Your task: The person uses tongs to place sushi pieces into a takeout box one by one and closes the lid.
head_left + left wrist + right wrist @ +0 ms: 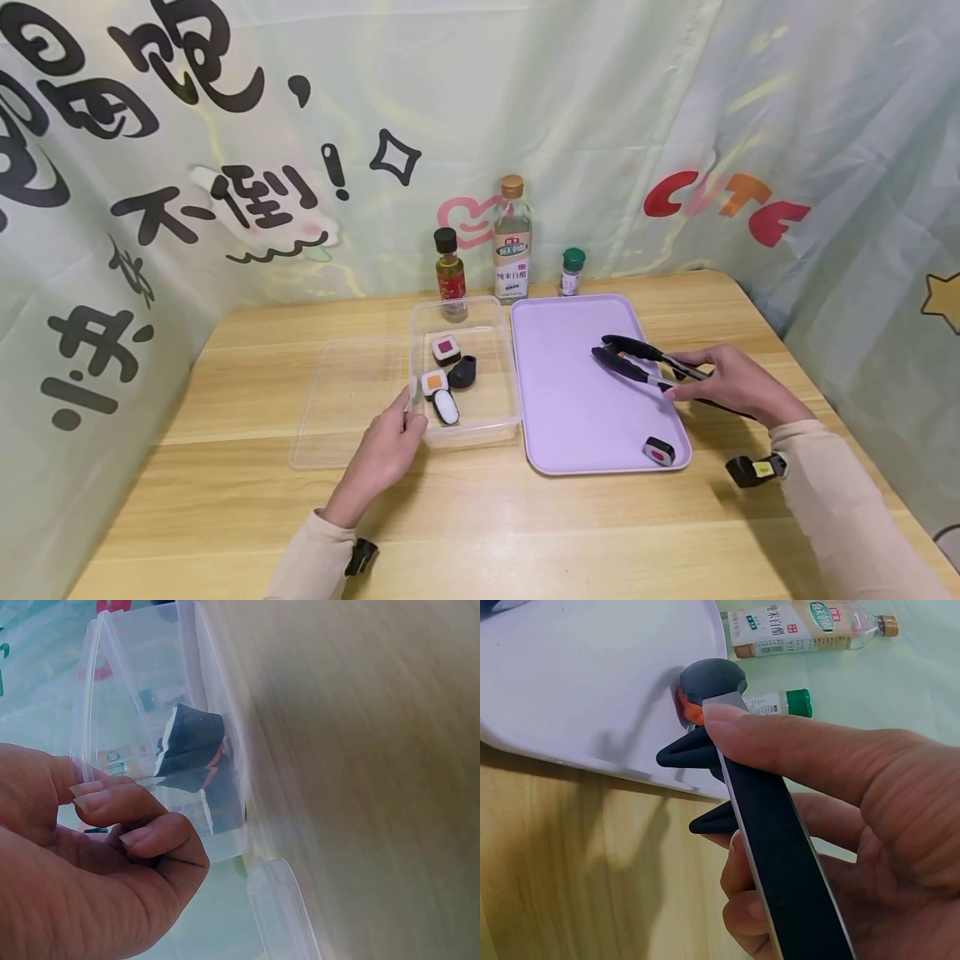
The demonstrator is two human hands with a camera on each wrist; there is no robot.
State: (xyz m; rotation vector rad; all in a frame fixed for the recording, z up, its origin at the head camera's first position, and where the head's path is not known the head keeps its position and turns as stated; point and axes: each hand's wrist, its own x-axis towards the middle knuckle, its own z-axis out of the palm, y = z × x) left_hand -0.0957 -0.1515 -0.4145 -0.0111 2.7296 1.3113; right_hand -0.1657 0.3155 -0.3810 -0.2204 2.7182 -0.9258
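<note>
My left hand pinches the near left edge of a clear plastic container. Several toy sushi pieces lie inside: one with a dark red centre, one with an orange centre, a white-topped one and a black rounded piece. Over at the right, my right hand grips black-tipped metal tongs. Between the tong tips, above the lilac tray, an orange piece shows, mostly hidden. Another sushi piece lies in the tray's near right corner.
A clear lid lies left of the container. Behind stand a dark-capped bottle, a tall vinegar bottle and a green-capped jar. A printed curtain hangs around the wooden table.
</note>
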